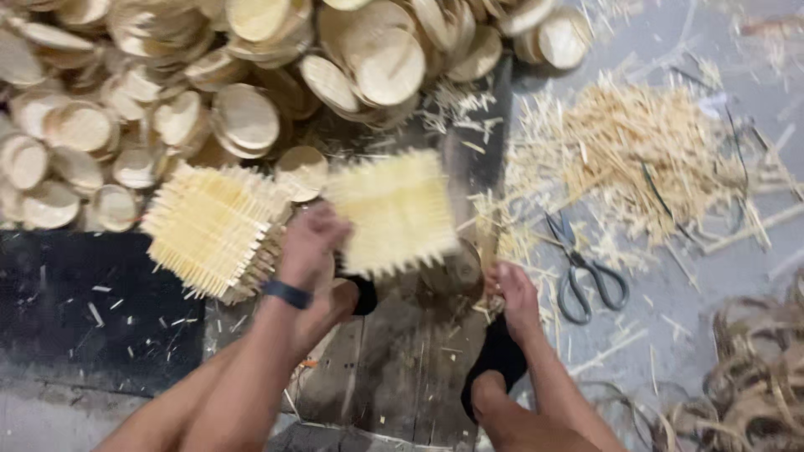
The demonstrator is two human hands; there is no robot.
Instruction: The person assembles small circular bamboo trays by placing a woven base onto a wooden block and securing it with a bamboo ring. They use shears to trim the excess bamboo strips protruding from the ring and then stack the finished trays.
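Note:
My left hand [310, 243], with a dark band on its wrist, grips a pale square mat of woven bamboo [394, 211] by its lower left corner; the mat is blurred. To the left lies a stack of similar woven squares [213, 230] with fringed edges. My right hand [512, 293] rests low beside a round bamboo piece [452, 269], fingers curled among thin slivers; what it holds is unclear. Both my feet in black socks [496, 360] rest on a worn wooden board [402, 360].
A big heap of round bamboo lids [243, 117] fills the top left. Black-handled scissors [586, 276] lie right of my right hand, below a pile of bamboo trimmings [636, 151]. Coiled strips [754, 377] sit at the bottom right, a black mat [84, 293] at the left.

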